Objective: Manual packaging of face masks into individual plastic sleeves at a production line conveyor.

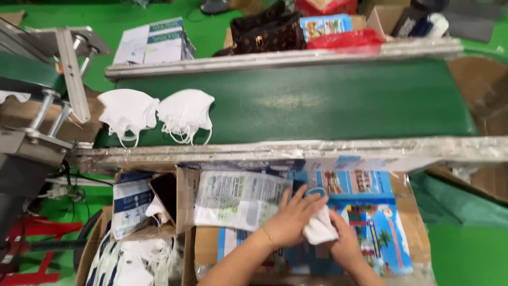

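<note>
Lower centre of frame: both bare hands meet over a folded white fabric mask [319,231]. Left hand [290,220] lies with fingers extended and slightly fanned, palm down, partly on the mask and partly on the clear printed plastic pouch [238,200] just to its left. Right hand [345,248] comes up from the bottom edge and curls around the mask from below, fingers closed on it. Mask sits between the two hands, above a flat blue printed carton sheet [378,228] that lies in an open brown cardboard box [410,206]. Lower left: a second cardboard box [91,249] holding loose white masks with ear loops [140,259] and stacked white-and-blue printed pouches [128,204]; a dark phone-like slab [165,195] leans at its right wall. Mid-frame: a metal rail wrapped in plastic film [264,149] runs across, edging a green conveyor belt [317,100]. On the belt, upper left, two stacks of white folded masks [156,114] lie side by side, touching. Left edge: grey metal machine frame [58,79]. Top of frame, beyond the far rail: a white printed carton [153,41], a dark brown patterned handbag [267,33] and a red plastic bag [344,38] on the green floor.
</note>
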